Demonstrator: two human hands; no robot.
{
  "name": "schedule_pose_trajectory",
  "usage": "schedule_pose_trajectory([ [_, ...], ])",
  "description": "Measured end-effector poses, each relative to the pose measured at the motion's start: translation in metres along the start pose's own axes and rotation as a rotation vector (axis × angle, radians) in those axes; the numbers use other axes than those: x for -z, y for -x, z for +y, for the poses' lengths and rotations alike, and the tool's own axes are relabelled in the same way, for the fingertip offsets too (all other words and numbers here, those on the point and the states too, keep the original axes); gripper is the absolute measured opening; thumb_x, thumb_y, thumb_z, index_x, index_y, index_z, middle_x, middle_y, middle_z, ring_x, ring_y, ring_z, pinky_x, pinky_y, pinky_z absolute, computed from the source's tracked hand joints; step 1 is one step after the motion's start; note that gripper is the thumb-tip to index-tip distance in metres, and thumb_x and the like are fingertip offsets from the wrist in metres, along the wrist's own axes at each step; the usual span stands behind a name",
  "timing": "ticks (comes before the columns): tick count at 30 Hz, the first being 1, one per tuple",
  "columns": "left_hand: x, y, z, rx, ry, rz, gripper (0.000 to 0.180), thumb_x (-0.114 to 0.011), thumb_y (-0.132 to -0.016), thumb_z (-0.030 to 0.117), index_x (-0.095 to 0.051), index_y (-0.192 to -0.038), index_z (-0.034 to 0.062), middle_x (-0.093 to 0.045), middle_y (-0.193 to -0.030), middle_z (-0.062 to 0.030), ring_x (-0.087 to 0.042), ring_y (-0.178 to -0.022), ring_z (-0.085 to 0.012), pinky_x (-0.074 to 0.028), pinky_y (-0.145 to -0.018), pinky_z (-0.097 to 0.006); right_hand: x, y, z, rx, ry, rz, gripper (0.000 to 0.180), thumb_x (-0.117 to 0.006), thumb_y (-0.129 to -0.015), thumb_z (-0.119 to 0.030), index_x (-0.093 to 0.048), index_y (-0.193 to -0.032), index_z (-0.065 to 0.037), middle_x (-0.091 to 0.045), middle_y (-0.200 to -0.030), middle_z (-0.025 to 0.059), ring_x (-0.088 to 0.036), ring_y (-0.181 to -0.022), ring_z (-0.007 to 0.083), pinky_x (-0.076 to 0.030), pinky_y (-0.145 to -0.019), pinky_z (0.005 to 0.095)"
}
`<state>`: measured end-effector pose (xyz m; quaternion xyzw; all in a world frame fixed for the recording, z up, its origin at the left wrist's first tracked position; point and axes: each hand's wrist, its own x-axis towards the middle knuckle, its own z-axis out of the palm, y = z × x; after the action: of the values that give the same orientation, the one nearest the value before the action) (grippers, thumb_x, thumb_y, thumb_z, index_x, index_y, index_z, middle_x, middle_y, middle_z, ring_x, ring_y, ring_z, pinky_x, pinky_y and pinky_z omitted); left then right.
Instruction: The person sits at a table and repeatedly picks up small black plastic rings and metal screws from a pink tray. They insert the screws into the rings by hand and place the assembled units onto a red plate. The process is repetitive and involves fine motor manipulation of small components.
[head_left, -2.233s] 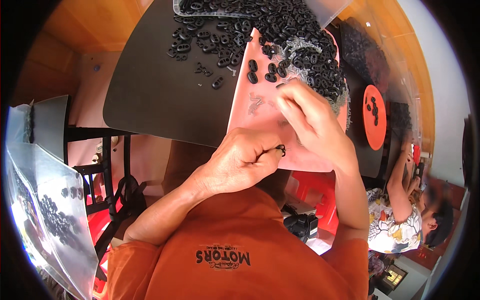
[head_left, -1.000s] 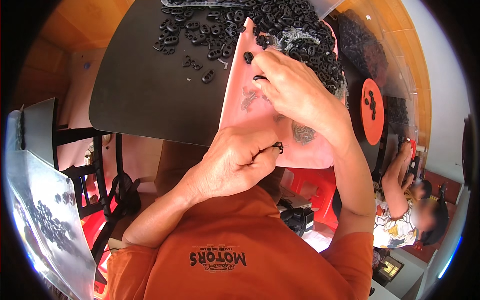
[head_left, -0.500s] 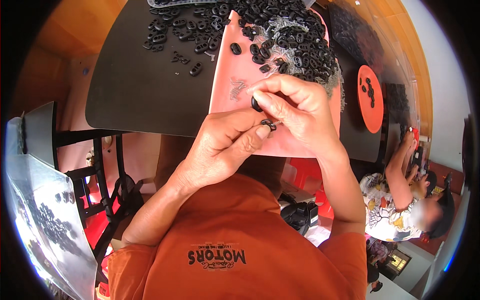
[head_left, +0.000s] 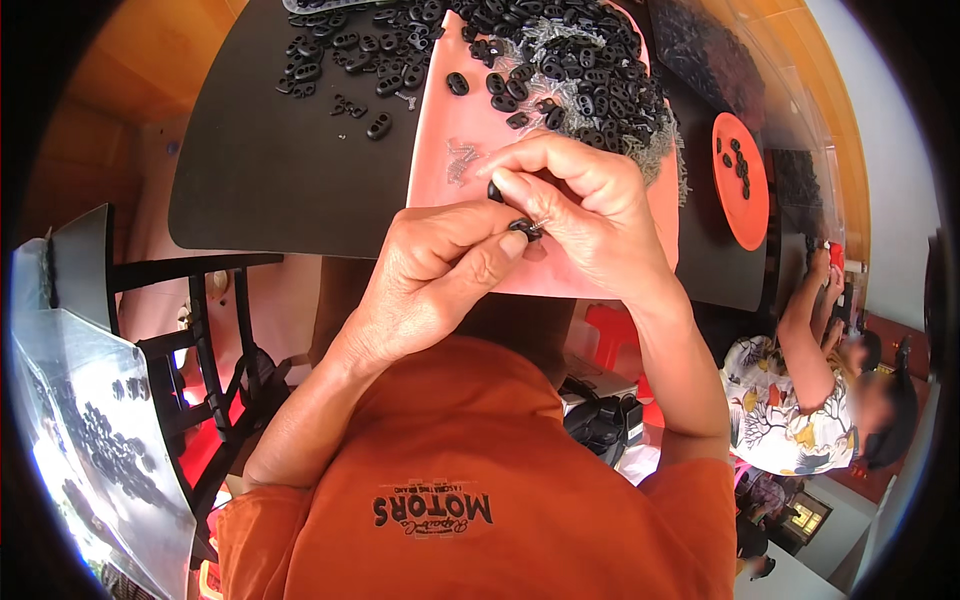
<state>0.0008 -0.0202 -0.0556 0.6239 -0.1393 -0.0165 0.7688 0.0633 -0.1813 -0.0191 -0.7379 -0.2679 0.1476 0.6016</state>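
Over the near part of a pink tray (head_left: 437, 170), my two hands almost meet. My left hand (head_left: 420, 270) pinches a small black plastic cord lock part (head_left: 525, 229) between thumb and forefinger. A thin metal spring (head_left: 540, 224) sticks out of that part toward my right thumb. My right hand (head_left: 595, 215) is closed on a black oval cord lock piece (head_left: 494, 190), mostly covered by its thumb and fingers. Just beyond my hands lies a small cluster of springs (head_left: 462, 162). Farther back, black cord lock pieces (head_left: 595, 85) are heaped among more springs (head_left: 655, 150).
More black pieces (head_left: 380, 55) are scattered on the dark table (head_left: 270, 170) at the left. An orange plate (head_left: 735, 215) with several black pieces stands at the right. A dark chair frame (head_left: 200, 330) is at the lower left. Another person (head_left: 790, 400) sits at the right.
Both hands keep their grips and stay close together. The table, tray and pieces have shifted slightly up and left in view, and the hands with them.
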Motion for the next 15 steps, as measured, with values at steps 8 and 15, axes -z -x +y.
schedule_pose_trajectory([
  [8, 0.000, -0.002, 0.005, 0.087, 0.074, 0.005, 0.016, -0.056, -0.093, 0.008, -0.065, -0.089, -0.0041, -0.054, -0.068, 0.0000, -0.045, -0.062, -0.0048, -0.039, -0.053, -0.023, 0.024, 0.016, -0.001, -0.120, 0.030, -0.139, 0.012, -0.060, -0.092, -0.009, -0.058, -0.091, 0.003, -0.057, -0.081, -0.0005, -0.050, -0.072, 0.0039, -0.042, -0.062, 0.0209],
  [15, 0.004, -0.005, 0.008, 0.213, 0.154, -0.038, 0.017, -0.050, -0.094, 0.008, -0.059, -0.083, -0.0015, -0.052, -0.069, 0.0015, -0.044, -0.064, -0.0044, -0.038, -0.056, -0.022, 0.027, 0.015, -0.014, -0.203, -0.082, 0.029, 0.014, -0.064, -0.090, -0.011, -0.064, -0.083, 0.001, -0.051, -0.071, -0.0086, -0.041, -0.064, -0.0011, -0.033, -0.055, 0.0176],
])
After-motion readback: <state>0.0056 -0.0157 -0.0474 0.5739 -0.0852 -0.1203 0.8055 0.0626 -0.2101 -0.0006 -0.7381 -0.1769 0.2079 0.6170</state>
